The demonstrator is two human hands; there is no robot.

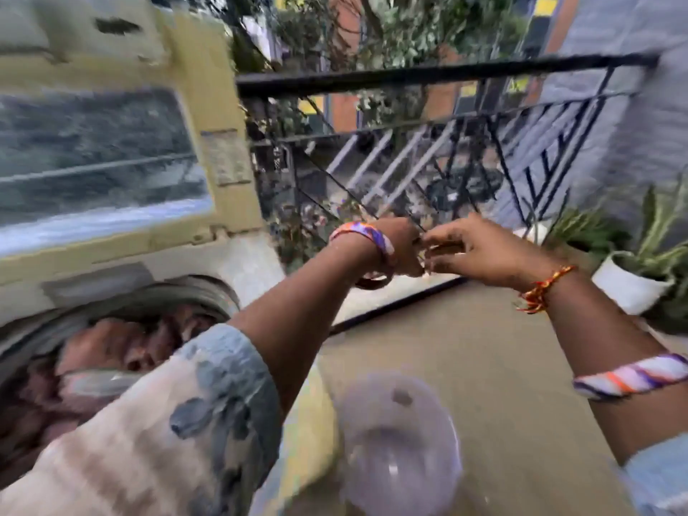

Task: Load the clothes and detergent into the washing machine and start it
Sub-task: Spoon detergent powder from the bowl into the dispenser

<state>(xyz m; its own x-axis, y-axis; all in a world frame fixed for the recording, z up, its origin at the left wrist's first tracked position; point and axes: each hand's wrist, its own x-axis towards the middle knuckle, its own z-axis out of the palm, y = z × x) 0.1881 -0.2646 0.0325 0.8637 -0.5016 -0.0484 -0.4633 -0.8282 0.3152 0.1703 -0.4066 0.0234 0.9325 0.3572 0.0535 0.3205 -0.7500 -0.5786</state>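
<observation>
The washing machine (238, 255) stands at the left, a yellowed top loader with its windowed lid (104, 154) raised. Reddish-pink clothes (111, 351) fill the drum at the lower left. My left hand (400, 251) and my right hand (480, 251) meet in the middle, to the right of the machine and above the floor. The left fingers are curled, and the right fingertips pinch a small item (443, 249) held between both hands; blur hides what it is. A translucent lilac cup (398, 441) shows at the bottom centre, blurred.
A black metal railing (428, 74) runs behind the hands, with greenery and buildings beyond it. Potted plants, one in a white pot (629, 288), stand at the right by a grey wall. Tan floor (484, 366) lies below my arms.
</observation>
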